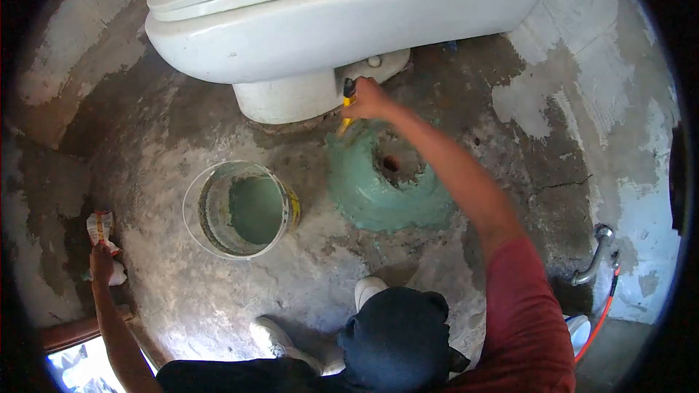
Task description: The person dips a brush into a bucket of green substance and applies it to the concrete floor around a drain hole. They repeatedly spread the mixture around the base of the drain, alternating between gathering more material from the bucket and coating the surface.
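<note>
My right hand (371, 100) is closed round a paintbrush (347, 105) with a yellow and black handle. The brush tip points down at the edge of a wet green coating (353, 196) spread on the floor. This coating rings a rough round hole (391, 164). To the left of it stands an open bucket (204, 211) with greenish liquid (256, 209) inside. Far to the left, my left hand (102, 266) overlaps a white and orange packet (100, 229) by the wall; its fingers are too small to make out.
A white toilet (306, 36) takes up the far side, its base on the concrete floor (175, 291). At the right wall are a metal pipe (598, 258) and a red hose (598, 327). My white shoes (273, 336) and dark-clothed knee (397, 338) are at the near side.
</note>
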